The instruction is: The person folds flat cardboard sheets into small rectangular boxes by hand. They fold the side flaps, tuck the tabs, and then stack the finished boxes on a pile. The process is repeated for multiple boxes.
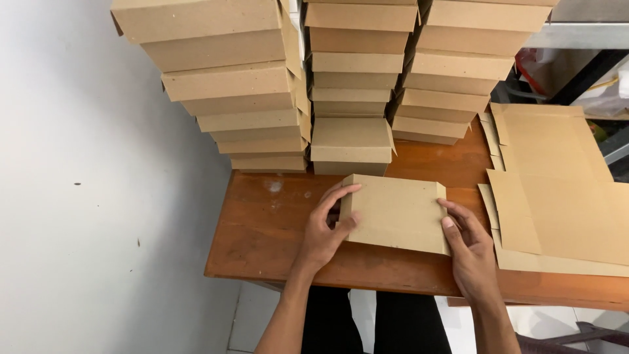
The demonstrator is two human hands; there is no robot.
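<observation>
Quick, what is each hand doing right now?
Left hand: closed on the left end of the brown cardboard box.
Right hand: fingers pressed against the box's right end, holding it.

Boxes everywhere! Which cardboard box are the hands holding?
The brown cardboard box lying alone on the wooden table, between the left hand and right hand. All other boxes sit stacked behind it.

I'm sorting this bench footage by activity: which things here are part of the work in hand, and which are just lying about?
In hand:
- left hand
- right hand
- brown cardboard box gripped between both
- flat cardboard sheets beside it
- stacked finished boxes behind

Lying about:
- wooden table
- red-and-white clutter, top right
</observation>
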